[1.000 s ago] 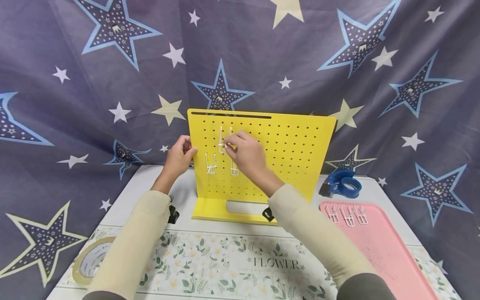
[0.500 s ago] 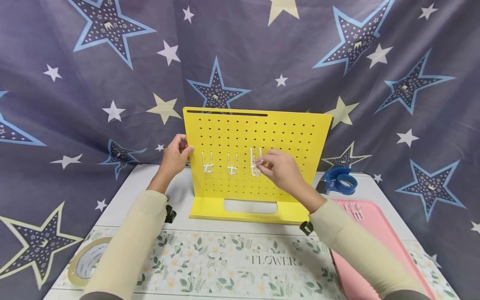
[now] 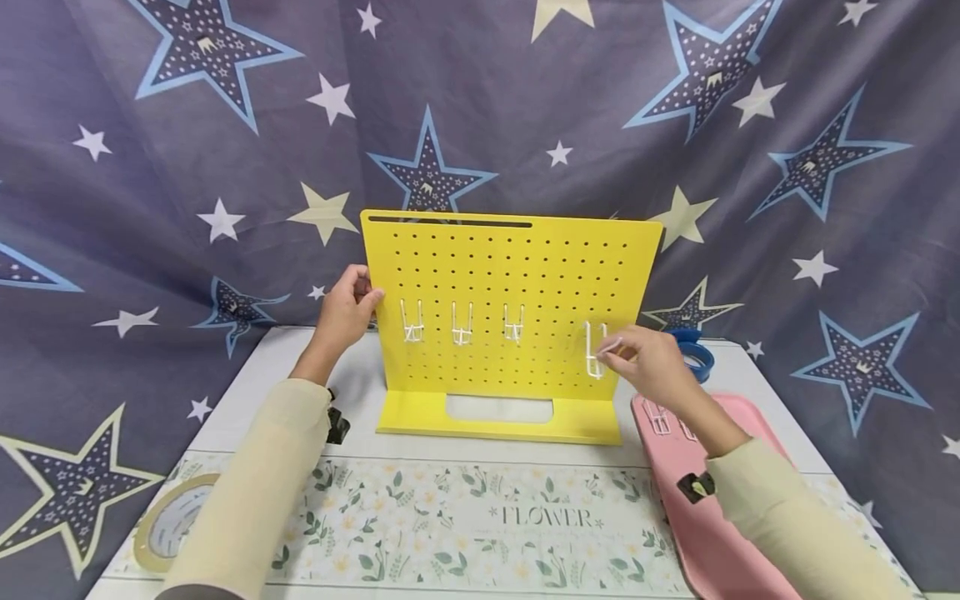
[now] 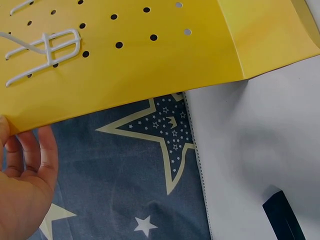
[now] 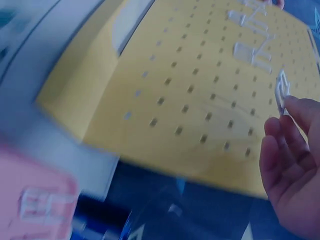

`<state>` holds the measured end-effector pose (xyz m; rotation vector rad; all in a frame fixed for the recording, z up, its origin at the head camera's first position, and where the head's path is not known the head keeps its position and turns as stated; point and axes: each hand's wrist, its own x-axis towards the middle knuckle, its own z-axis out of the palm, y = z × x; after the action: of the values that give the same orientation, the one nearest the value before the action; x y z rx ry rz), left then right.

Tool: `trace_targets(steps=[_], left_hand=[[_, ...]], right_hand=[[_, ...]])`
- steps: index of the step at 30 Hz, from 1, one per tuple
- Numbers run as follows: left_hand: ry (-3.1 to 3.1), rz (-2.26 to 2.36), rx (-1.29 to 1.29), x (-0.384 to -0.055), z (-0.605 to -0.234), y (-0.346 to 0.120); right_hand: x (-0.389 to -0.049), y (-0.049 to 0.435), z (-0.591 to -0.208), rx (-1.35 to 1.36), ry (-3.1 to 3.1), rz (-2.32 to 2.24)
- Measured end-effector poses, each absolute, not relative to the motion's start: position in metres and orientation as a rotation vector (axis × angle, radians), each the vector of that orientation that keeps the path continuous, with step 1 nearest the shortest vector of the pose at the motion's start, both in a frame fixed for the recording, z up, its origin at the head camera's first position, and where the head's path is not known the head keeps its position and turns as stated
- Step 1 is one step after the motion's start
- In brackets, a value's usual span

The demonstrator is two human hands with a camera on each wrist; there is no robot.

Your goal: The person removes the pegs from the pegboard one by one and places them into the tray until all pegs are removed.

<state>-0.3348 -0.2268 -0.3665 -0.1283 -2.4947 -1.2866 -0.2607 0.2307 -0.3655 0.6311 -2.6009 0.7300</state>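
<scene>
We see the left hand (image 3: 347,310) gripping the left edge of the yellow pegboard (image 3: 442,268), thumb on the front and fingers curled behind it, while the right hand (image 3: 648,360) pinches a white wire hook (image 5: 281,95) before the board's right part; whether that hook touches the board we cannot tell. To its left we count three hung hooks (image 3: 462,336) in a row, and more hooks (image 3: 658,419) lie on the pink tray (image 3: 693,479), near a blue tape dispenser (image 3: 697,358).
</scene>
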Motion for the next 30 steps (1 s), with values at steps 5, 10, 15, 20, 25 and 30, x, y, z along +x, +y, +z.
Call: trace_targets(steps=[5,10,15,20,25,30], left_hand=[[-2.496,-1.288,-0.135,-0.336,-0.367,-0.226],[-2.505,-1.279,-0.136,-0.334,-0.367,-0.226],[-2.514,-1.271,-0.126,-0.334,-0.366,-0.226],[-2.523,-1.264,-0.113,-0.334,-0.364,-0.225],[-2.525,-1.268,-0.112,-0.333,-0.364,-0.226],[-2.525,-1.275,-0.116,-0.333,-0.364,-0.227]], right_hand=[[-0.254,0.271,-0.372,0.562,-2.613,0.681],[-0.249,0.309,-0.372,0.487,-2.586,0.613],[-0.248,0.346,-0.370,0.428,-2.582,0.503],[-0.249,0.382,-0.376,0.374,-2.614,0.429],[-0.250,0.413,-0.389,0.353,-2.686,0.391],[-0.250,0.437,-0.408,0.338,-2.792,0.372]])
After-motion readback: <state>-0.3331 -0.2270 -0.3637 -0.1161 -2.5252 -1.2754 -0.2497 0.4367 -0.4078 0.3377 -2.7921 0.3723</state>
